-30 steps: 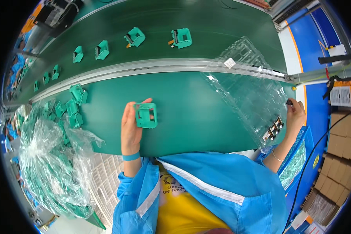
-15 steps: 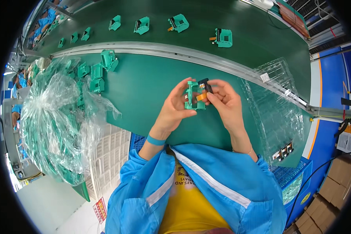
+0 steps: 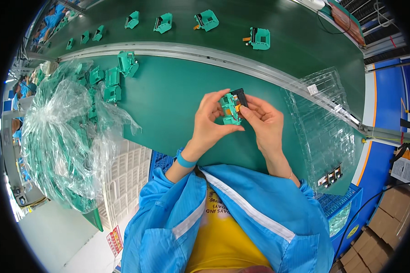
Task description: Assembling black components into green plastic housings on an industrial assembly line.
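My left hand grips a green plastic frame between thumb and fingers, held up over the green work surface. From the other side, my right hand pinches a black bar-shaped part with an orange ribbon strip. The black part lies against the right side of the frame, and the strip crosses the frame's opening. Whether the two are locked together cannot be made out. Fingers partly cover both pieces.
A clear plastic bag of green frames bulges at the left, with loose green frames beside it. Beyond a metal rail, several assembled frames rest on a dark green belt. A clear tray at the right holds black parts.
The green frame has turned in my left hand, and the black part has come against its right side. Both hands keep roughly the same place.
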The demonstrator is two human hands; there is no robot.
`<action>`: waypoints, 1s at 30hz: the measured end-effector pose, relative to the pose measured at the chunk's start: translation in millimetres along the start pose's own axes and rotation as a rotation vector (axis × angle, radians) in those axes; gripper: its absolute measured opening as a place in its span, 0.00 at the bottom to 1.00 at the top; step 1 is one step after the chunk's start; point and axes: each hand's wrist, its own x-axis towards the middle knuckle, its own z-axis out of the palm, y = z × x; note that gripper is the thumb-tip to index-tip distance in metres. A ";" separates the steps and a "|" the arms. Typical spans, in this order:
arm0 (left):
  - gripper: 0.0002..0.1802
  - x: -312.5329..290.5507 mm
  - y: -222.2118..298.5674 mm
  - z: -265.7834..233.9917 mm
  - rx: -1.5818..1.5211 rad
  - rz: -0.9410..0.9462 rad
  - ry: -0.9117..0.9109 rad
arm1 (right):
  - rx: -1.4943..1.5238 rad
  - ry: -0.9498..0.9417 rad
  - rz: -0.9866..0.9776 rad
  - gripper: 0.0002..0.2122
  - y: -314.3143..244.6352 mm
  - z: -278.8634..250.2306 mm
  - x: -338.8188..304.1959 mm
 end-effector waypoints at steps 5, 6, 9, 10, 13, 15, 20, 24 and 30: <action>0.48 -1.0 1.0 4.9 0.181 0.056 0.003 | -0.152 0.040 -0.051 0.12 3.7 -0.7 -4.6; 0.48 -1.1 1.4 5.6 0.181 0.056 0.003 | -0.152 0.040 -0.051 0.12 3.4 -0.5 -5.0; 0.47 -0.4 6.3 6.4 0.272 0.077 0.020 | -0.186 0.057 -0.059 0.10 0.5 0.3 -6.3; 0.46 0.3 11.0 5.6 0.372 0.101 0.016 | -0.300 0.061 -0.105 0.10 -0.8 0.3 -7.4; 0.45 0.4 12.2 5.7 0.468 0.131 0.012 | -0.361 0.081 -0.114 0.09 -0.7 1.3 -8.6; 0.45 -1.8 9.9 7.2 0.464 0.134 0.013 | -0.309 0.097 -0.076 0.09 -0.3 -0.1 -8.1; 0.47 -4.8 5.1 15.4 0.377 0.122 -0.014 | -0.134 -0.117 0.091 0.07 6.8 -29.6 11.8; 0.48 0.9 8.6 8.4 0.432 0.155 -0.025 | 0.006 -0.158 0.213 0.08 4.2 -21.7 11.2; 0.49 19.1 13.8 -9.6 0.398 0.063 -0.071 | -0.324 -0.094 0.108 0.12 -3.0 6.7 22.3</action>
